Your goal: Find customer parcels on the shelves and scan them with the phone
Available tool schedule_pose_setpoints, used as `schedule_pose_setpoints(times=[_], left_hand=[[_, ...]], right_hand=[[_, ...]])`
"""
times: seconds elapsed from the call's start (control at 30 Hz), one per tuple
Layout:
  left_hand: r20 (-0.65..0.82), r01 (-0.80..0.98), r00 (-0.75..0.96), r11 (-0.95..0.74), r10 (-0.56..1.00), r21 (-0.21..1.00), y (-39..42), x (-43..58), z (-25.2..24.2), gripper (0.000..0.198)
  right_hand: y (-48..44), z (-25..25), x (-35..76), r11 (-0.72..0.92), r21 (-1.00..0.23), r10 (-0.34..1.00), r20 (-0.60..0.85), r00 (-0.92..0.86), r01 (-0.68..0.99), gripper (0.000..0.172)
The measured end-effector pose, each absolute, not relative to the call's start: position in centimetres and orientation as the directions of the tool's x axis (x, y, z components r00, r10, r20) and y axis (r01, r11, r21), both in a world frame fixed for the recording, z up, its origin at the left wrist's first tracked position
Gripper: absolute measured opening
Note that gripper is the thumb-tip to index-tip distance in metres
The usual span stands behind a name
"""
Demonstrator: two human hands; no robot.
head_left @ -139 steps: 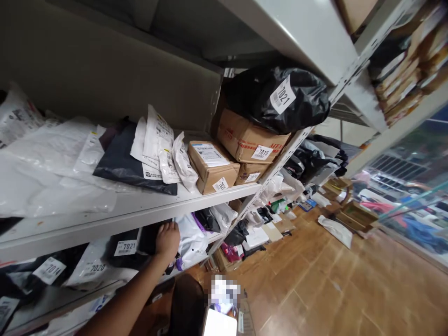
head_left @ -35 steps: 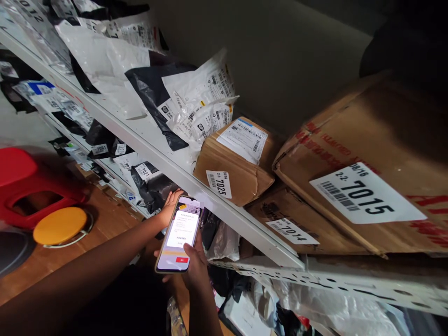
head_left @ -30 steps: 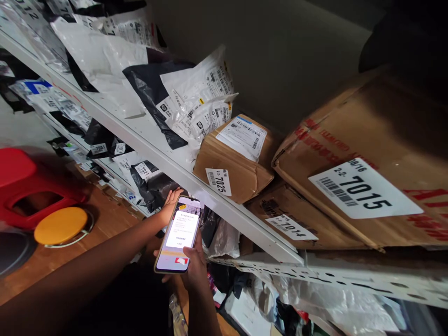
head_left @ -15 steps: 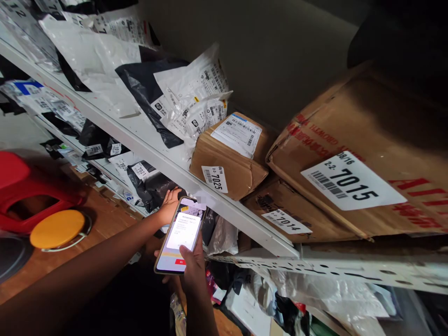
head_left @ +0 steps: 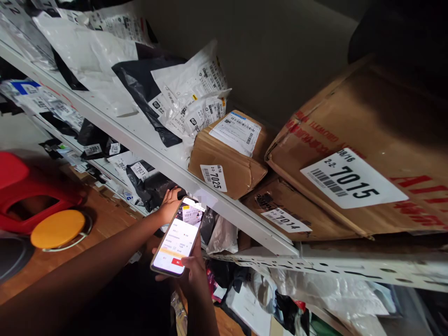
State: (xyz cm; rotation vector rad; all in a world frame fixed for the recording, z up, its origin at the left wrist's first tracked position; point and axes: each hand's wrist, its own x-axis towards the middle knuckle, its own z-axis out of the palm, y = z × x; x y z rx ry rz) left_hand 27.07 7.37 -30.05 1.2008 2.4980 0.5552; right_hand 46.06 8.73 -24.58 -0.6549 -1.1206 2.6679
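Note:
My right hand (head_left: 194,275) grips a lit smartphone (head_left: 178,237) from below, thumb on the screen, at the lower middle. Just behind the phone, my left hand (head_left: 169,204) reaches under the white metal shelf (head_left: 147,144) and rests on a black plastic parcel (head_left: 152,184) labelled 7021; its fingertips are hidden by the phone and the parcel. On the shelf above stand a small cardboard box labelled 7025 (head_left: 227,156), a large box labelled 7015 (head_left: 364,154) and a flatter box labelled 7014 (head_left: 287,212) beneath it.
White and black mailer bags (head_left: 175,93) lie piled along the shelf to the left. More bagged parcels (head_left: 287,298) fill the space below. A red plastic stool (head_left: 24,191) and a round orange stool (head_left: 59,227) stand on the wooden floor at left.
The phone has tilted a little lower and its screen now shows a different page with a barcode. My left hand has stayed on the black parcel. The view has shifted slightly.

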Motion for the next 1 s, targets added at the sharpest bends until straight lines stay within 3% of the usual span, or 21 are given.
schedule_pose_setpoints(times=[0.2, 0.4, 0.53, 0.67, 0.8, 0.9, 1.0], left_hand=[[-0.103, 0.679, -0.596, 0.568, 0.796, 0.465, 7.4, 27.1, -30.0, 0.036], [-0.116, 0.681, -0.593, 0.574, 0.796, 0.454, 7.5, 27.0, -30.3, 0.049], [-0.083, 0.679, -0.610, 0.574, 0.788, 0.458, 7.6, 26.9, -31.1, 0.045], [-0.048, 0.670, -0.638, 0.584, 0.769, 0.458, 8.0, 26.8, -32.2, 0.039], [-0.012, 0.674, -0.653, 0.589, 0.757, 0.447, 8.2, 26.7, -32.7, 0.031], [0.001, 0.691, -0.649, 0.589, 0.761, 0.419, 8.2, 26.8, -32.6, 0.026], [0.014, 0.723, -0.626, 0.574, 0.780, 0.385, 8.1, 27.1, -32.2, 0.025]], right_hand=[[9.0, -24.6, 46.6, -0.717, -0.697, 0.294, -0.303, -0.906, 0.001, 0.105], [9.1, -24.7, 46.7, -0.771, -0.635, 0.267, -0.264, -0.927, -0.041, 0.102], [8.6, -25.0, 46.6, -0.795, -0.588, 0.314, -0.191, -0.930, -0.148, 0.084], [7.8, -25.0, 47.0, -0.805, -0.584, 0.283, -0.220, -0.933, -0.106, 0.072], [7.6, -25.1, 47.5, -0.817, -0.576, 0.222, -0.254, -0.942, -0.037, 0.082], [8.0, -25.7, 47.8, -0.804, -0.595, 0.174, -0.256, -0.951, 0.013, 0.102], [8.5, -26.7, 48.2, -0.769, -0.640, 0.198, -0.263, -0.944, 0.017, 0.112]])
